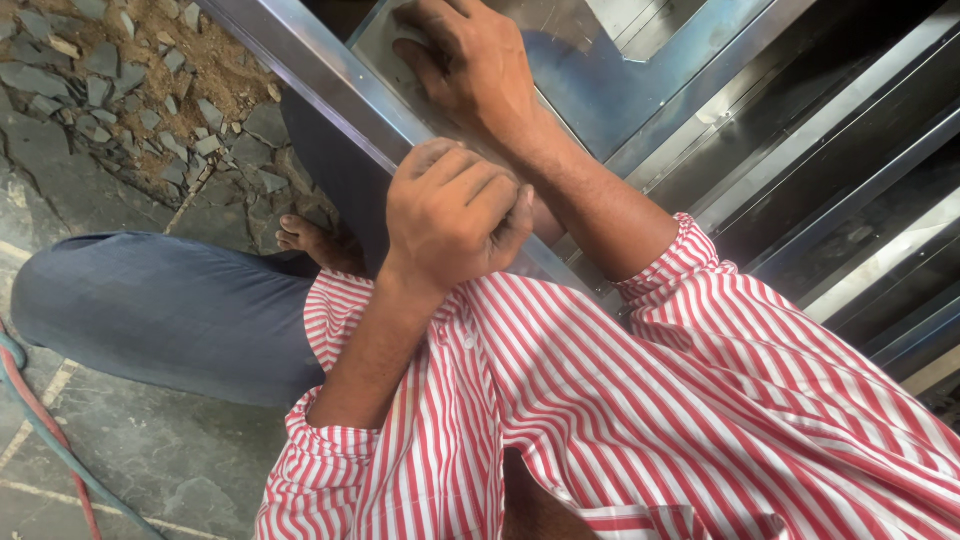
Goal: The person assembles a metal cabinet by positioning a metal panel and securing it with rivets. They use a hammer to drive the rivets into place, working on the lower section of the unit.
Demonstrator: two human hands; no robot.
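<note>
The head view looks steeply down on a polished steel frame (330,75), a long shiny bar that runs diagonally from the top of the picture down toward the person's chest, with a flat reflective metal panel (590,90) set just beside it on its right. More steel rails (860,180) lie parallel further right, bright edges alternating with dark gaps.

The right hand (475,60) lies palm down on the panel near the top edge, fingers curled loosely over something pale and flat; what that is cannot be told, as the fingers hide most of it. Its forearm crosses down and right to a rolled cuff of the red and white striped shirt (640,400).

The left hand (455,215) is curled into a tight fist with knuckles up, sitting just over the frame's lower stretch; whether it holds anything inside cannot be told. Its wrist bends back to a forearm that drops toward the lower left cuff.

Below left, 1 knee in blue-grey trousers (160,310) is bent, and a bare foot (305,240) rests on the grey stone floor (150,460). 2 hoses (40,420), 1 red and 1 teal, curve along the floor's left edge, and broken stone rubble (130,80) fills the upper left.
</note>
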